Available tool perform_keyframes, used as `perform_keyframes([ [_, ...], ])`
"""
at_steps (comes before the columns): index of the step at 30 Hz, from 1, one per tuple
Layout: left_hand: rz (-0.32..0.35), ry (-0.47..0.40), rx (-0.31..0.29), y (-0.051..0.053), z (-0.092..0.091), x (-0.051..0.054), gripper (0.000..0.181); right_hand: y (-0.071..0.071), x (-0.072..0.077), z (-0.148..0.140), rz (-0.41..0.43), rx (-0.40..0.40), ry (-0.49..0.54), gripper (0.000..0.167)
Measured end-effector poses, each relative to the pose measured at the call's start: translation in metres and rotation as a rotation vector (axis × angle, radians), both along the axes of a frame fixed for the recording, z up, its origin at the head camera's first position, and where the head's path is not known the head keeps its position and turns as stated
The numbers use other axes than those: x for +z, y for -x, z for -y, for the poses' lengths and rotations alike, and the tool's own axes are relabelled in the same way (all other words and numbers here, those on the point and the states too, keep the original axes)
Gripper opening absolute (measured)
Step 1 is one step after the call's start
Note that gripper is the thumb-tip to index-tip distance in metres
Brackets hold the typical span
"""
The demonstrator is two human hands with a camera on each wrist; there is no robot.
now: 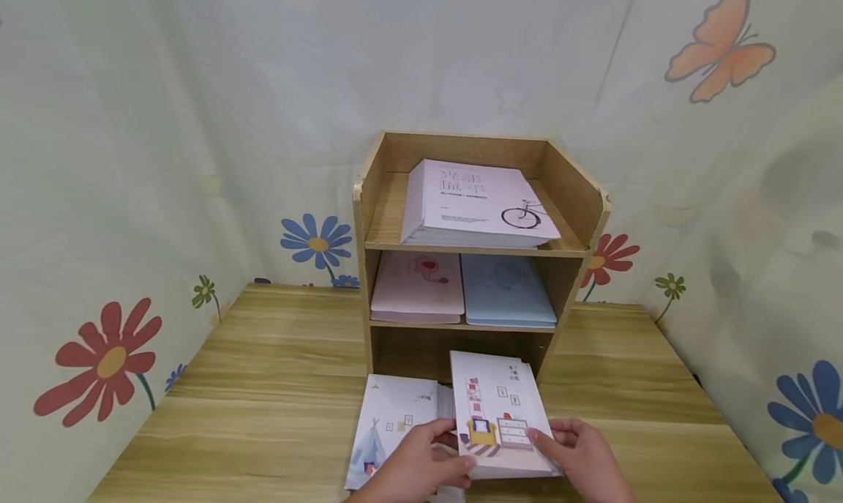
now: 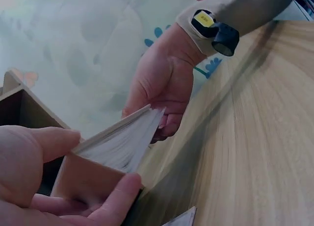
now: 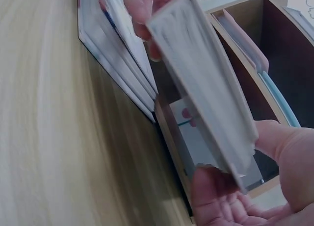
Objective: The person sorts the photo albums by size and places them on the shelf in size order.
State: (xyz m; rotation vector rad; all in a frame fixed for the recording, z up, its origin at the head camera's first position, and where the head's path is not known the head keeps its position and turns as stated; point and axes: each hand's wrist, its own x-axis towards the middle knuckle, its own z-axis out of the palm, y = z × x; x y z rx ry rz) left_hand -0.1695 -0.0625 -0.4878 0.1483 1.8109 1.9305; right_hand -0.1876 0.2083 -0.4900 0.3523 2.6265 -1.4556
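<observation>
Both hands hold a thick white book (image 1: pixel 503 408), its cover printed with a yellow armchair and a drawer chest, in front of the shelf's lowest compartment. My left hand (image 1: pixel 421 459) grips its left edge, thumb at the near corner. On the opposite edge, the right hand (image 1: pixel 586 455) pinches it with the thumb on the cover and the fingers beneath. The right wrist view shows the page edges of this book (image 3: pixel 206 84) tilted above the table. Just left of it lie stacked books (image 1: pixel 395 422), the top one showing a blue tent; the left forearm covers part of them.
A wooden three-tier shelf (image 1: pixel 484 250) stands behind the hands. White books with a bicycle cover (image 1: pixel 487 195) lie on its top tier. Pink books (image 1: pixel 418 283) and blue books (image 1: pixel 507 287) share the middle tier. Floral curtains (image 1: pixel 165 159) surround the wooden table (image 1: pixel 276 371).
</observation>
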Motion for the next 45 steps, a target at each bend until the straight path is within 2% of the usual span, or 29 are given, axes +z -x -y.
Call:
perform_keyframes([
  [4,-0.003,-0.042,0.046,-0.004,0.006,-0.002,0.067,-0.002,-0.004,0.006,-0.070,-0.024,0.094,0.062],
  [8,-0.006,-0.027,0.114,-0.007,0.010,-0.004,0.066,-0.005,-0.006,0.013,-0.113,-0.025,0.237,0.059],
  [11,-0.004,-0.022,0.138,-0.007,0.013,-0.005,0.064,-0.007,-0.005,0.018,-0.126,-0.040,0.305,0.060],
  [21,0.045,-0.134,0.171,-0.007,0.019,-0.008,0.078,-0.012,-0.002,0.022,-0.171,-0.053,0.397,0.064],
  [28,0.027,-0.208,0.186,-0.007,0.023,-0.010,0.078,-0.016,-0.003,0.024,-0.190,-0.006,0.479,0.069],
  [37,0.017,-0.260,0.195,-0.006,0.028,-0.009,0.080,-0.015,-0.003,0.027,-0.192,0.041,0.518,0.071],
  [45,0.006,-0.266,0.188,-0.006,0.038,-0.005,0.082,-0.012,-0.006,0.032,-0.211,0.087,0.530,0.070],
])
